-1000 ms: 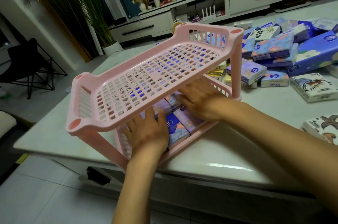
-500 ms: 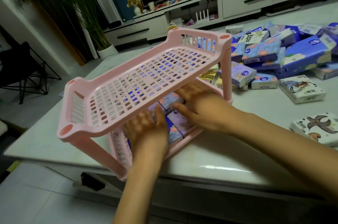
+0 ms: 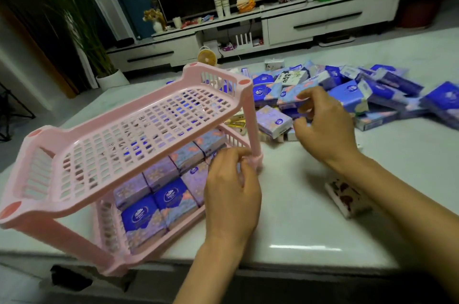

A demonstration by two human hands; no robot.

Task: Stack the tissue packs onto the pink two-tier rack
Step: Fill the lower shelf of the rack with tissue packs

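Note:
The pink two-tier rack (image 3: 129,147) stands at the table's near left corner, its top tier bare. Several blue and purple tissue packs (image 3: 159,202) lie flat in rows on its lower tier. My left hand (image 3: 231,194) hovers at the rack's right end beside the front post, fingers loosely curled and holding nothing. My right hand (image 3: 323,127) is at the near edge of the loose pile of tissue packs (image 3: 372,95). Its fingers curl over the end of a blue and pink pack (image 3: 288,98), thumb below.
A white pack with a dark red print (image 3: 347,197) lies alone near my right forearm. More packs and a small gold-wrapped item (image 3: 238,122) sit behind the rack. The table's front edge (image 3: 298,264) is close. A TV cabinet (image 3: 310,23) stands beyond.
Both hands have come out of the lower tier. My left hand drew back to the rack's right end and my right hand moved right to the pile. The view swung right.

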